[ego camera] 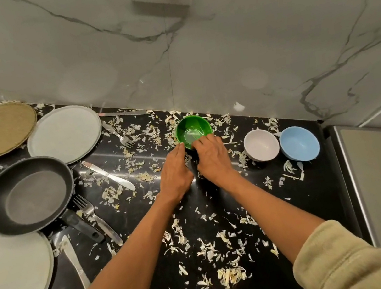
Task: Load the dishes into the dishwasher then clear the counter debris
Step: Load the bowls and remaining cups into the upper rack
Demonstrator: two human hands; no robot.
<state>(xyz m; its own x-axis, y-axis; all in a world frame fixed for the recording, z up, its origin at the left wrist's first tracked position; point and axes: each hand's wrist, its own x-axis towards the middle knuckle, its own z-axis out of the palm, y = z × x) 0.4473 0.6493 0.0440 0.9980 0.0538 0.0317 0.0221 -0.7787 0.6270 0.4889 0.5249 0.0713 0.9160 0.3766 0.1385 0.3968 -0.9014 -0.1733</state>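
Beige sleeves frame my view of the black bench, littered all over with pale shreds. My left hand touches the green bowl's near wall with straight fingers; my right hand grips its near rim. That glossy, empty-looking bowl stands near the back wall, white bowl and blue bowl to its right.

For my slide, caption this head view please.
Both hands, left hand and right hand, reach the green bowl on a black counter strewn with vegetable scraps.

Two bare forearms emerge from fuzzy beige sleeves pushed up near the elbows.
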